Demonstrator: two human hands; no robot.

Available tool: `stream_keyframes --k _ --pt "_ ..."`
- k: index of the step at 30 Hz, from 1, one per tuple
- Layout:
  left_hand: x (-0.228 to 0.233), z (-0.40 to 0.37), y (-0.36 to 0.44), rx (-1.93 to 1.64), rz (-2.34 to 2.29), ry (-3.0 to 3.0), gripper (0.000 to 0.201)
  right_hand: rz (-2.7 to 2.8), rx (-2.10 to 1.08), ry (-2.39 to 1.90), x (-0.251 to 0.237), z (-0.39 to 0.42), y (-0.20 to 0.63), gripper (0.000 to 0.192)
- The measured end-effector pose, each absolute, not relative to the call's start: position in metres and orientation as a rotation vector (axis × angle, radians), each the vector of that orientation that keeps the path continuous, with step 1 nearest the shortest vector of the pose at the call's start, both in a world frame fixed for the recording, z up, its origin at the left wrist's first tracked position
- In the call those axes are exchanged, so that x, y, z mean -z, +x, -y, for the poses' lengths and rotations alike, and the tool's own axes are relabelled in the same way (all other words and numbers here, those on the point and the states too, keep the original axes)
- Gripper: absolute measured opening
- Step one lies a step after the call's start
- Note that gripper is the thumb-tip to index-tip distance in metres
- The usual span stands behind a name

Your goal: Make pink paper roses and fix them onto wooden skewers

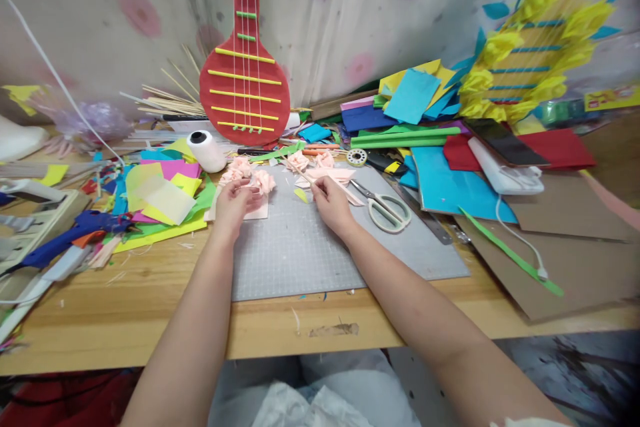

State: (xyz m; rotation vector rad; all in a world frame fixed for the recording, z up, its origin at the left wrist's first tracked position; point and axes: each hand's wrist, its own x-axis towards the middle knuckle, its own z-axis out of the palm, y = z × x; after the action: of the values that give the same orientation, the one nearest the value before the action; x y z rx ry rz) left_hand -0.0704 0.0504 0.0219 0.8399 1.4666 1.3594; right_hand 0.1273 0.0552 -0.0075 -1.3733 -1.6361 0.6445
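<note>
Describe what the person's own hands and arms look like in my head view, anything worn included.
The left hand and right hand are bare, without gloves, and no watch or bracelet shows at either wrist. Both forearms are uncovered. A whitish cloth edge, probably a sleeve, shows at the right arm; no left sleeve is in view.

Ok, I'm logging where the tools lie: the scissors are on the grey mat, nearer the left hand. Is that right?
Not quite: in the head view, the scissors are on the grey mat, but nearer the right hand, not the left hand.
</note>
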Motion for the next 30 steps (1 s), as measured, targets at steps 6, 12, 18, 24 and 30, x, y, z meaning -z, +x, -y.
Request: stream_keyframes --k 6,12,18,24,30 --pt "-0.006 -0.054 -0.07 -1.362 -1.821 1.139 0.031 1.537 -0.689 -1.369 0.014 -0.059 0.128 0.016" --pt "0.001 -0.05 -0.063 -1.35 -1.948 1.514 0.076 1.536 -0.718 -1.346 0.017 -0.061 0.127 0.015" --pt "0.0 -0.05 -0.061 -1.208 -1.957 1.76 0.074 1.531 -0.737 -1.331 0.013 -0.058 0.125 0.015" --pt "-0.004 -0.051 -0.057 -1.11 -2.023 1.686 0.055 1.477 -0.746 -1.344 0.011 -0.059 0.127 0.015" --pt "-0.004 -0.05 -0.053 -1.115 -2.046 1.805 0.048 1.342 -0.739 -1.358 0.01 -0.065 0.132 0.015"
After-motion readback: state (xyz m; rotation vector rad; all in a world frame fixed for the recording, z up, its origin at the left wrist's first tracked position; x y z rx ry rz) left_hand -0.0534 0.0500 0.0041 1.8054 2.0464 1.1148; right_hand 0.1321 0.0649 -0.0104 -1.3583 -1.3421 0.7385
